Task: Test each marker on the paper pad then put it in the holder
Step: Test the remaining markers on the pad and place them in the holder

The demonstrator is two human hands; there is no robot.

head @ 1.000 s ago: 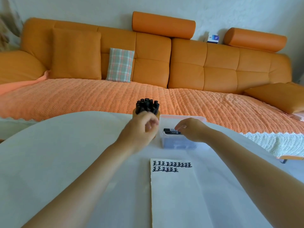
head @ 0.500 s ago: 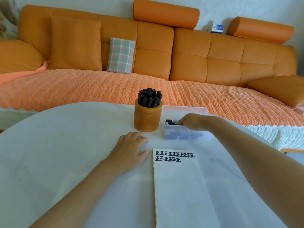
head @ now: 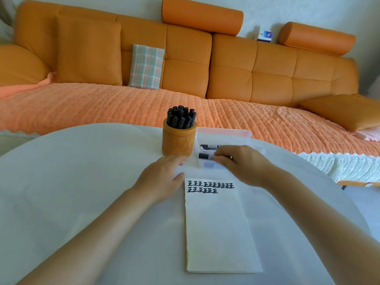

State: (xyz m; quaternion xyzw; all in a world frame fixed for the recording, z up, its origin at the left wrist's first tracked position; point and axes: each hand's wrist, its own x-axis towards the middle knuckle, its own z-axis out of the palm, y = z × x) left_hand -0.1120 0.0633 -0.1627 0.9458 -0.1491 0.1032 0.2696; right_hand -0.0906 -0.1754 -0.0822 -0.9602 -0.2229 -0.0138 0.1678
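A wooden holder [head: 178, 140] full of several black markers stands at the far middle of the white table. Right of it sits a clear plastic box [head: 224, 136] with another marker [head: 209, 146] lying inside. My right hand [head: 242, 164] pinches a black marker [head: 205, 156] just above the box's near edge. The paper pad [head: 218, 229] lies in front of me with two rows of black test marks at its top. My left hand [head: 162, 179] rests flat on the table at the pad's upper left corner, fingers relaxed.
The white round table [head: 82, 192] fills the foreground. Behind it runs a long orange sofa [head: 185, 79] with a checked cushion [head: 146, 66] and an orange throw. A small blue box [head: 264, 36] sits on the ledge behind the sofa.
My left hand came down from the holder and settled flat beside the pad. My right hand drew back from the box toward me with a marker in its fingers.
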